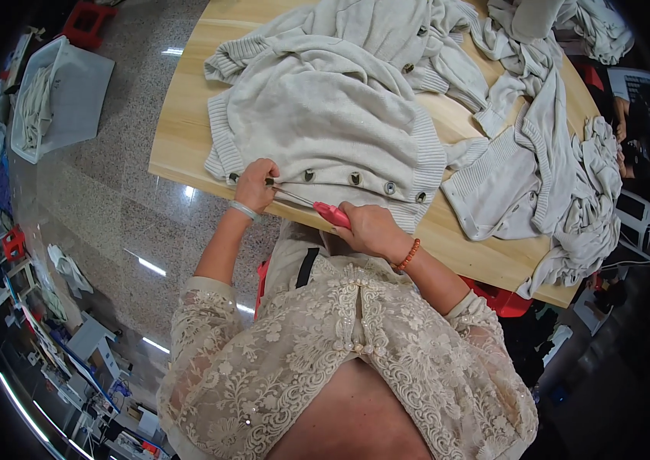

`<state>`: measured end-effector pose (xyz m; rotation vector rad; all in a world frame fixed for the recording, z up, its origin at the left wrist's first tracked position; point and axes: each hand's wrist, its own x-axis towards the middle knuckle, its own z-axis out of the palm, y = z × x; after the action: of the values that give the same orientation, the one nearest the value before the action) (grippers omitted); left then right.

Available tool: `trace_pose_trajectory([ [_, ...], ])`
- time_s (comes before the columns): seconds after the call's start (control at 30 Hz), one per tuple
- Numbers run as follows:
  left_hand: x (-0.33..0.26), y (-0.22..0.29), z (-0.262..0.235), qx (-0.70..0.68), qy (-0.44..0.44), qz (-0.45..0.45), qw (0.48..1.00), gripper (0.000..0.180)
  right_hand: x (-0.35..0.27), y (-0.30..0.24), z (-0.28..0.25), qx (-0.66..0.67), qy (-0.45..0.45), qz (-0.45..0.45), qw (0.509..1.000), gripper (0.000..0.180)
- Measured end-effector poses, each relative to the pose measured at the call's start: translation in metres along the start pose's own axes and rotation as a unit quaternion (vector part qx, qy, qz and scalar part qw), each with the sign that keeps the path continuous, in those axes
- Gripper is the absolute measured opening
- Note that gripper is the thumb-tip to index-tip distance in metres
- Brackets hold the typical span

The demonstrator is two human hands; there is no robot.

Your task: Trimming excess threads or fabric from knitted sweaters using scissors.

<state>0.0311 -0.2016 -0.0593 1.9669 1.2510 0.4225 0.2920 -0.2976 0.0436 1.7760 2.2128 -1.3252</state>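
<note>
A light grey knitted cardigan point(325, 115) lies in front of me at the table's near edge, its row of dark shiny buttons point(355, 179) along the side closest to me. My left hand point(257, 186) is closed at the left end of that row, fingers pinching the button band beside a dark button. In my right hand point(375, 228) is a pink-handled tool point(330, 215) with a thin metal shaft. The shaft points left, and its tip reaches the band next to my left fingers. What exactly the tip touches is too small to tell.
More grey knitwear point(493, 184) is spread and heaped over the right of the wooden table point(179, 130). A white bin point(83, 100) with garments stands on the floor at far left, near a red stool point(88, 23). Part of another person's arm point(621, 115) shows at far right.
</note>
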Motion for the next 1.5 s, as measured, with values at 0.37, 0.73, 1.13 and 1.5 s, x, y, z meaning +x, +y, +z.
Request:
trace_pose_trajectory([
  [0.37,-0.008,-0.004,-0.006,-0.057,0.004,-0.039,0.998,0.04,-0.027,0.018,0.004,0.033,0.018,0.071,0.997,0.029],
  [0.73,0.009,0.064,0.068,-0.052,0.127,0.08,0.987,0.035,-0.068,0.04,-0.005,0.047,0.05,0.129,0.989,0.029],
  [1.13,0.009,0.053,0.069,-0.079,0.058,0.026,0.995,0.022,-0.069,0.042,-0.002,0.027,0.061,0.121,0.99,0.033],
  [1.5,0.033,0.109,0.077,-0.033,0.081,0.206,0.975,0.037,-0.118,0.059,0.016,0.116,0.131,0.138,0.975,0.028],
])
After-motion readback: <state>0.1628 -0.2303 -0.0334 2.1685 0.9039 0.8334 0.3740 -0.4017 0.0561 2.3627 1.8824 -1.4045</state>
